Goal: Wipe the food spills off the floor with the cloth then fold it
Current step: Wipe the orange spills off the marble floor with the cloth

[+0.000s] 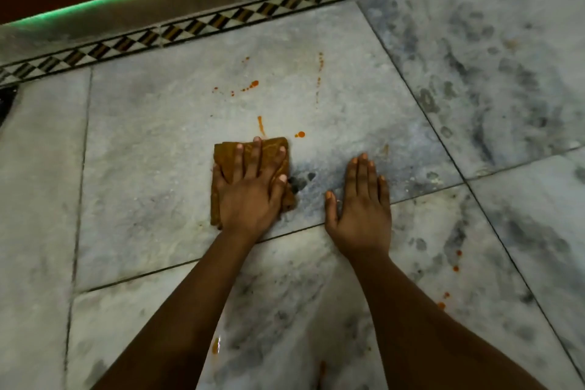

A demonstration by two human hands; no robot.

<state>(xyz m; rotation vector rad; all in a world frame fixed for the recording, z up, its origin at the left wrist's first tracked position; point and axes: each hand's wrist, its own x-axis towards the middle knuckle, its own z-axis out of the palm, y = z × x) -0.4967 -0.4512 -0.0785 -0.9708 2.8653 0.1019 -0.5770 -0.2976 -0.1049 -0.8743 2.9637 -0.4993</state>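
L hand (250, 190) flat on cloth (275, 149), fingers straight & spread, pressing it to floor (152, 142). Cloth = brown, folded pad, on the big centre tile. R hand (361, 203) just beside cloth, palm down on floor, fingers straight & together, holding nothing. Orange spills (253, 84) beyond cloth's far edge; nearest streak (260, 125) almost touching it. More drops (456, 268) well R of cloth.

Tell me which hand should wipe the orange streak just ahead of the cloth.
Left. The left hand already presses flat on the cloth, and the orange streak lies just beyond its fingertips, so a short push forward should probably reach it. The right hand rests flat on the floor, off the cloth.
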